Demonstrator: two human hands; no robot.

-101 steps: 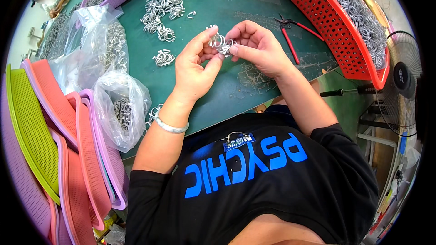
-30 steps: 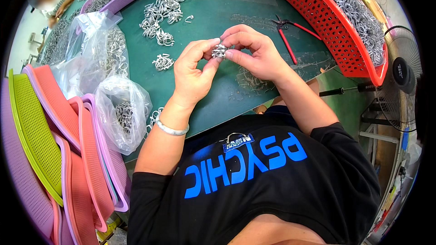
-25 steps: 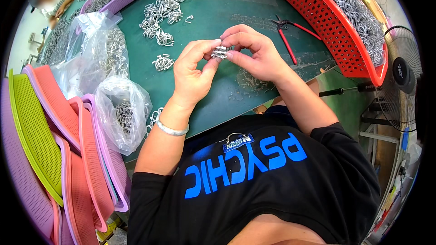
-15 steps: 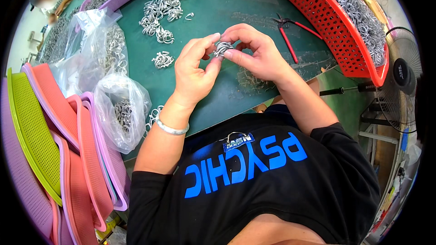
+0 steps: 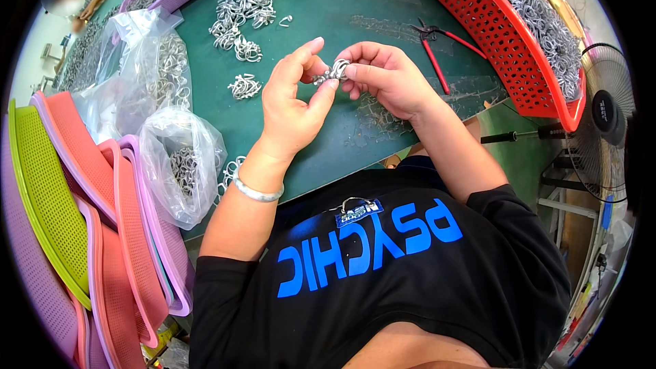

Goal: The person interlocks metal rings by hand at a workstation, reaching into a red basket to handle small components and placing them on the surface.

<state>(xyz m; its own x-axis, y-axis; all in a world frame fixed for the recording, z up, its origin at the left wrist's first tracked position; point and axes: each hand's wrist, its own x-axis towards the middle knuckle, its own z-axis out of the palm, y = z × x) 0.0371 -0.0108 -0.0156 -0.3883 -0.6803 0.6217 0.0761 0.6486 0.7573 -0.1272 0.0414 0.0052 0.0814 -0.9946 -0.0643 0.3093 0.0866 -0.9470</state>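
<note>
A small bunch of silvery metal rings [image 5: 338, 69] is held up over the green tabletop between my two hands. The thumb and fingers of my left hand [image 5: 295, 99] pinch its left end. On the other side, my right hand [image 5: 391, 76] grips the rings between thumb and curled fingers. Left of my hands lies a small separate clump of rings [image 5: 244, 86]. Beyond it, a larger heap of rings [image 5: 246, 10] spreads toward the far edge, with a single loose ring [image 5: 285, 21] beside it.
Red-handled pliers [image 5: 433, 55] lie open to the right, near a red perforated basket [image 5: 502, 48] full of rings. Clear bags of rings [image 5: 205, 140] stand at left, beside stacked pink, green and purple baskets [image 5: 133, 232]. A fan [image 5: 605, 115] is at far right; another person sits at far left.
The bunch of rings has turned and tilted in my fingers. My right fingers have curled lower around it, and my left index finger has lifted away a little.
</note>
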